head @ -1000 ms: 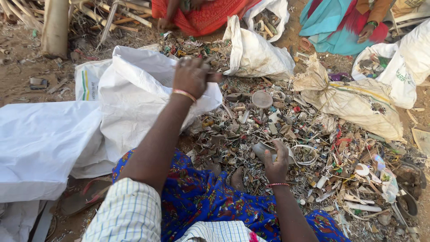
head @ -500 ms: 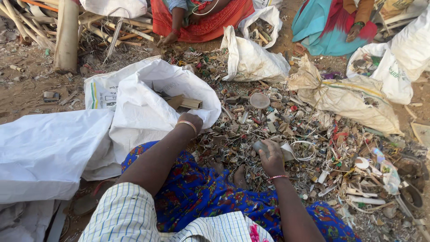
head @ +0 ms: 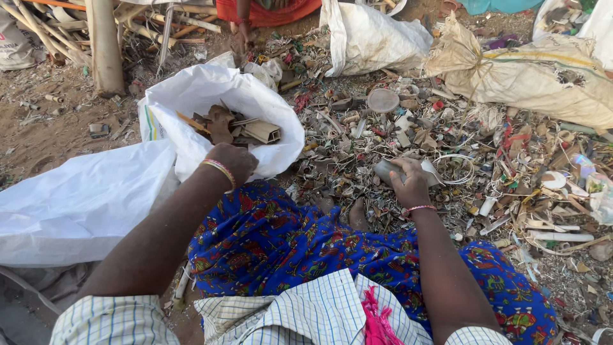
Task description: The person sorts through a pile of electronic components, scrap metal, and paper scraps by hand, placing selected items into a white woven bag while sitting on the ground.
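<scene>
My left hand [head: 235, 162] rests on the near rim of an open white sack [head: 211, 96] that holds brown and tan scrap pieces [head: 239, 126]; its fingers are curled over the rim. My right hand [head: 408, 182] reaches into a wide heap of mixed scrap [head: 447, 140] on the ground and grips a flat grey piece [head: 387, 170]. A bangle sits on each wrist. My blue patterned skirt [head: 306, 246] covers my lap between the two arms.
A flat white sack [head: 76, 204] lies at the left. More filled sacks, white [head: 370, 35] and tan [head: 530, 70], stand behind the heap. Another person in red [head: 265, 9] sits at the far side. A wooden post [head: 105, 45] and sticks stand at the upper left.
My left hand has drawn back from deep in the sack's mouth to its near rim. My right hand has stayed in the scrap heap, holding a grey piece.
</scene>
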